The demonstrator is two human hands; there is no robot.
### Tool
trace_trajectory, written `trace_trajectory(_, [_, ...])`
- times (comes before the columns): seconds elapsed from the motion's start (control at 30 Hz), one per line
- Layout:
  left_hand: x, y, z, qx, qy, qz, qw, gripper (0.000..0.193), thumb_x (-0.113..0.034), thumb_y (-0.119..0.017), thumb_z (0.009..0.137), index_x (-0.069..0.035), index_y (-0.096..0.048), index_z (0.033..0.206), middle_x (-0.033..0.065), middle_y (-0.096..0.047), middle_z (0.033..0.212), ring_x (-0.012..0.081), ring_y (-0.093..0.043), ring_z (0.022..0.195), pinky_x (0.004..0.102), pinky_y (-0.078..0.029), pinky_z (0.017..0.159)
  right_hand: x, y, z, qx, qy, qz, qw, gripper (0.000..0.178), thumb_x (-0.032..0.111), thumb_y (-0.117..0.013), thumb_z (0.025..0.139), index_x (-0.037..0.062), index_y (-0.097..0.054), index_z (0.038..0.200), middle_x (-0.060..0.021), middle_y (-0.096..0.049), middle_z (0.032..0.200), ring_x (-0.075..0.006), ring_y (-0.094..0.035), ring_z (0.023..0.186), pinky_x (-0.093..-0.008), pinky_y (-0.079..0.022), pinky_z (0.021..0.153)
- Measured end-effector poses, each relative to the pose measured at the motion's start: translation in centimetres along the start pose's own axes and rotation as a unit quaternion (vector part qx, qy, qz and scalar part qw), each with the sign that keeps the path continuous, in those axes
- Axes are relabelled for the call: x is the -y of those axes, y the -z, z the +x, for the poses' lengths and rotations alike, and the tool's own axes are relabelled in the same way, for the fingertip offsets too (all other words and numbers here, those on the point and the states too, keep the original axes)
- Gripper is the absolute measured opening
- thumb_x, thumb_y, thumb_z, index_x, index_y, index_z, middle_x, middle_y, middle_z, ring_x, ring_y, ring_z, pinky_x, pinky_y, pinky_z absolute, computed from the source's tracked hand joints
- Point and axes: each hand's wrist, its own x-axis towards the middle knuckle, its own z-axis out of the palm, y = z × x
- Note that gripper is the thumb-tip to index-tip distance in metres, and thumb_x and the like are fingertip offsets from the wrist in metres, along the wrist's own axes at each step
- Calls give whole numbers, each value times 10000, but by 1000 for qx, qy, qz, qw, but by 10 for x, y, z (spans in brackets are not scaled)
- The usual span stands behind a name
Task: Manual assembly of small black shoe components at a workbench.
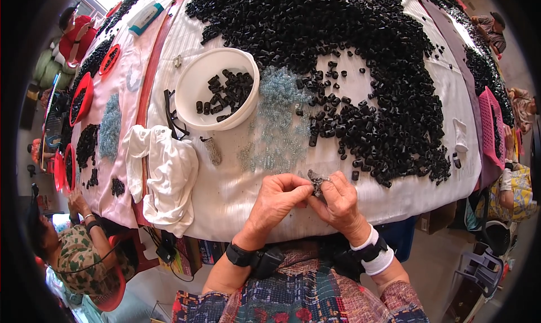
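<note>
My left hand (280, 198) and my right hand (339, 203) meet over the near edge of the table, fingers pinched together. A crumpled grey and black scrap (317, 178) shows at the right fingertips; whether it is held or wrapped round a finger I cannot tell. The left thumb and index finger close on something small and dark at the same spot, mostly hidden. Just beyond the hands lie many small clear-blue coiled pieces (276, 126). Short black cylindrical parts (389, 114) are heaped to the right and behind them.
A white bowl (183, 106) holds several black parts. Near it are black strips (173, 117), a small greyish roll (212, 150) and a white cloth (163, 174). A pink basket (491, 126) stands right. Other people sit at left (84, 255) and right (515, 193).
</note>
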Motion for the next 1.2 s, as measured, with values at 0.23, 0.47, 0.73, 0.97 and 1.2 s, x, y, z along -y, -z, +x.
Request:
trace_trajectory(0.23, [-5,1,-1,15,29,7,999,189,-148,-616,875,24,-668,932,30,-656,798,82,-595,704,217,-488,637,2,-1,2,-45,-7,18,999,298,48,-783,582,-5,-550,759,-125,-519,736,-291,-501,609,-378,-432,544])
trace_trajectory(0.47, [-5,-3,-1,41,14,57,997,201,-154,-653,823,18,-669,927,24,-654,788,82,-586,691,210,-474,637,-2,3,-4,-27,16,-7,999,284,70,-764,603,-6,-560,786,-121,-517,738,-299,-511,633,-380,-434,562])
trace_trajectory(0.73, [-5,2,-1,22,-1,27,999,149,-101,-645,861,16,-638,953,100,-686,857,146,-662,759,248,-538,664,-4,7,-4,-68,-20,26,997,343,34,-705,657,-39,-577,967,-157,-550,839,-326,-540,731,-418,-452,645])
trace_trajectory(0.97, [-41,12,4,-62,-109,-13,992,177,-173,-606,910,-5,-631,960,115,-685,848,170,-671,674,277,-554,568,-39,41,-12,-81,-101,-174,976,302,-12,-656,689,-15,-588,983,-148,-576,855,-316,-553,787,-410,-449,683])
trace_trajectory(1.2, [-90,43,25,-177,-158,-91,967,295,-289,-580,932,-3,-615,995,106,-678,817,167,-665,638,265,-554,503,-24,42,0,0,-145,-290,946,318,148,-739,650,52,-587,913,-86,-587,877,-256,-544,866,-386,-406,724])
